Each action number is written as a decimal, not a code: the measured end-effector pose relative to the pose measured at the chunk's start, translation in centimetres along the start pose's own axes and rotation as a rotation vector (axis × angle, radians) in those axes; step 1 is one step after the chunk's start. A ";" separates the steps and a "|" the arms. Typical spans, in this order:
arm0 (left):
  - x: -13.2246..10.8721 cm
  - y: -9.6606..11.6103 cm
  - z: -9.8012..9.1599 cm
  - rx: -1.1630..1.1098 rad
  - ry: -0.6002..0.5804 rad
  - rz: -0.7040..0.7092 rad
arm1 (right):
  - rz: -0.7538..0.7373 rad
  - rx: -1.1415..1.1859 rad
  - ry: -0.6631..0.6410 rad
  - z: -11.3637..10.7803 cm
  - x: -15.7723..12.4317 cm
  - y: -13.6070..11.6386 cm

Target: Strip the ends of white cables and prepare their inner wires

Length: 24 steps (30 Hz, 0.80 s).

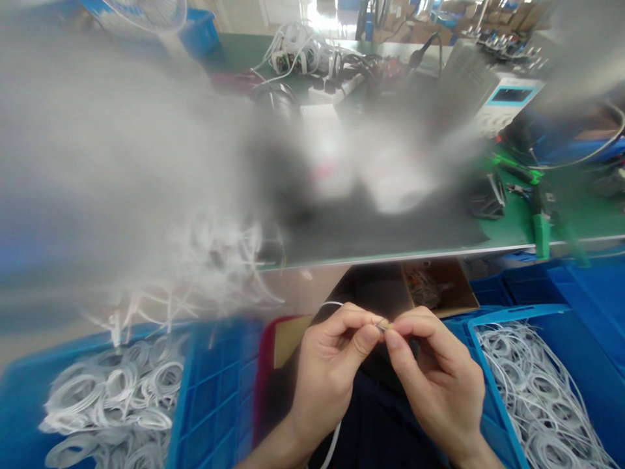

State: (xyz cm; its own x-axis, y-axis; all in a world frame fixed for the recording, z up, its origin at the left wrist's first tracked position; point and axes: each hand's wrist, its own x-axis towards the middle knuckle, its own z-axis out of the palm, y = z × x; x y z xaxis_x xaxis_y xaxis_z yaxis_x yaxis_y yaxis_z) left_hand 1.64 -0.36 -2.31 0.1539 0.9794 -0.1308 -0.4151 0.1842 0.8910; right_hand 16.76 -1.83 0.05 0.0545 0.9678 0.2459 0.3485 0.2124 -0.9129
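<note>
My left hand (328, 361) and my right hand (439, 374) meet above my lap, fingertips almost touching. Each is closed in a pinch on the thin end of a white cable (333, 445). Between the fingertips a small bit of the cable's tip shows, perhaps bare wire, too small to make out. The cable curves up behind my left hand and hangs down below its wrist. Most of its length is hidden by that hand and my dark clothing.
Blue crates of coiled white cables stand left (183, 397) and right (498, 397). Ahead is a green workbench (586, 208) with green-handled tools (541, 225), an instrument with a display (510, 98) and tangled cables (303, 49). A cardboard box (456, 286) sits under its edge. Blur covers the upper left.
</note>
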 end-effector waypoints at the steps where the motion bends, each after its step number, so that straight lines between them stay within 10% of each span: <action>1: 0.0 0.0 0.0 0.004 0.001 0.009 | -0.002 0.002 -0.003 0.0 0.0 0.0; 24: -0.2 0.3 0.6 -0.048 0.015 -0.082 | 0.020 -0.078 -0.020 -0.1 0.5 0.0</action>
State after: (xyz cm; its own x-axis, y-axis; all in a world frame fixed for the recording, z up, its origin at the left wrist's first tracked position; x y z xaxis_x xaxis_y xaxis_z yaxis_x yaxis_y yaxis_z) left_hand 2.04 -0.56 -1.70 0.1759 0.9620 -0.2088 -0.4439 0.2668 0.8554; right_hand 16.89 -1.38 0.21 0.0437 0.9743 0.2211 0.4192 0.1830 -0.8893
